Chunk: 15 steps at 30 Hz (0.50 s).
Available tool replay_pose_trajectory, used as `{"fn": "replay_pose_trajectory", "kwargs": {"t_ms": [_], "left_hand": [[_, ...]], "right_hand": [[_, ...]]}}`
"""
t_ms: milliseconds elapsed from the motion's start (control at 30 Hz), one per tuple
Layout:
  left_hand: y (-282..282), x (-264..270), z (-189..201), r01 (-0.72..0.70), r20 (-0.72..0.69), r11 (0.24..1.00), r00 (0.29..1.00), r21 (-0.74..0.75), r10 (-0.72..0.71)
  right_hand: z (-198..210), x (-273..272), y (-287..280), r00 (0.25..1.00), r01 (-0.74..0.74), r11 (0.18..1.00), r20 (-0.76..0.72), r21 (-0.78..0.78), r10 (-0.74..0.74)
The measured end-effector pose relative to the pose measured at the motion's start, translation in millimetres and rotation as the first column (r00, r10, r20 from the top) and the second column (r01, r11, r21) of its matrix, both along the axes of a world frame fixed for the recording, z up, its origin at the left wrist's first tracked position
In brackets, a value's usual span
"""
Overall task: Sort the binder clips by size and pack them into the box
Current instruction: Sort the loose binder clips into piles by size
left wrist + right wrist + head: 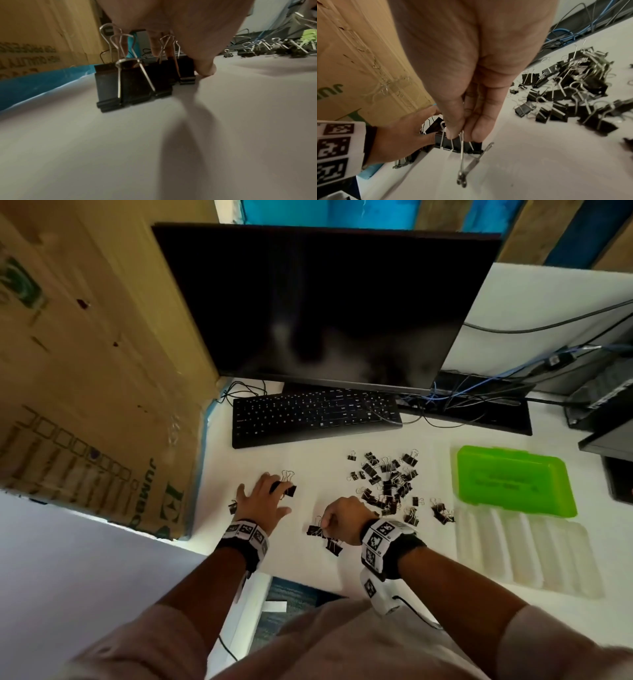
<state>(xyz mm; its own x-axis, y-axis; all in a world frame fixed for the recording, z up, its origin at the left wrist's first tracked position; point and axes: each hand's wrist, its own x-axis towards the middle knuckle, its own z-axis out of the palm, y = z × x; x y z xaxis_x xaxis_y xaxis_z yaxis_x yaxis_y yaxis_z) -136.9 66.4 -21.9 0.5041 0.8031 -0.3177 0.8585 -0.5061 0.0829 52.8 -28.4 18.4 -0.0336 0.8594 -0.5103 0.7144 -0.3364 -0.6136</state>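
Note:
My left hand (265, 496) lies spread on the white desk, its fingers (156, 44) touching two large black binder clips (133, 83) that stand side by side. My right hand (330, 520) is curled and pinches the wire handles of a medium binder clip (458, 145) just above the desk, beside a few other clips (334, 546). A loose pile of black clips (387, 484) of mixed sizes lies to the right of both hands. The green box (513, 479) sits at the far right, with a clear ridged tray (527, 553) in front of it.
A black keyboard (315, 416) and a dark monitor (325, 302) stand behind the clips. A big cardboard carton (96, 371) walls off the left side. Cables (479, 395) and dark equipment crowd the back right. One small clip (233, 506) lies left of my left hand.

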Motion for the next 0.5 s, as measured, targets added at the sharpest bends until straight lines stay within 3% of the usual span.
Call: {"fn": "replay_pose_trajectory", "kwargs": {"t_ms": [167,300,400,500], "left_hand": [[0,-2,6,-0.069,0.146,0.997,0.987,0.038,0.063],[-20,9,8,0.015,0.354,0.992,0.934,0.123,-0.058],[-34,24,9,0.086,0.475,0.996,0.875,0.035,-0.092],[-34,47,16,0.116,0.550,0.989,0.833,-0.088,-0.049]], "right_hand": [[-11,-9,6,0.999,-0.038,0.999,-0.014,0.009,0.038],[-20,-4,2,0.994,-0.106,0.994,0.009,0.026,0.106],[-18,9,-7,0.986,-0.165,0.984,0.014,0.066,0.164],[-10,40,-17,0.992,-0.121,0.978,0.036,0.171,0.117]]}}
